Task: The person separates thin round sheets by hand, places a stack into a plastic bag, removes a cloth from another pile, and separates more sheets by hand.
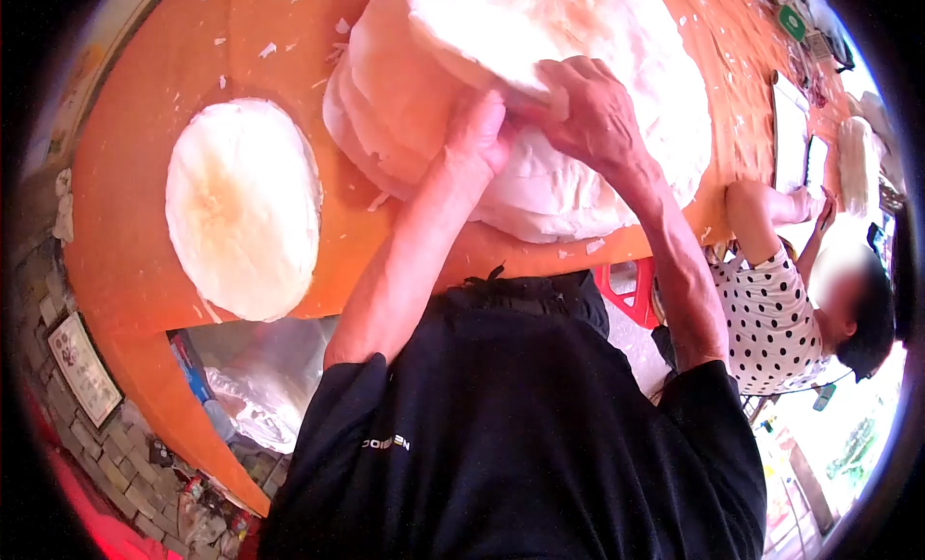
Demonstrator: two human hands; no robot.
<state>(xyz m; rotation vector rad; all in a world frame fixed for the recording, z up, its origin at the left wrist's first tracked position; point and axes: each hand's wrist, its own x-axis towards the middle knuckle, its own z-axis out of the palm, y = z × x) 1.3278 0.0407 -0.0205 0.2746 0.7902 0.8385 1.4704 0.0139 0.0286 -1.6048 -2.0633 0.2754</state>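
Observation:
A thick pile of soft white wadding (617, 189) in layered, rounded sheets lies before me. At its near part, my left hand (479, 134) is closed on the edge of a white wadding sheet (472, 30), thumb upward. My right hand (593, 112) is close beside it, fingers curled into a fist around the same sheet's edge. Part of the sheet spreads over the top of the pile, beyond both hands. The fingertips are partly hidden. Apart from the pile, to the left, a flat oval piece of wadding (241, 208) overlaps the table's near edge.
An orange-covered table (125, 233) carries the pile and scattered white scraps (267, 50). Seated at right is another person in a dotted top (771, 310), hands near a white board (790, 127). A red stool (631, 295) and plastic bag (260, 406) are below the table.

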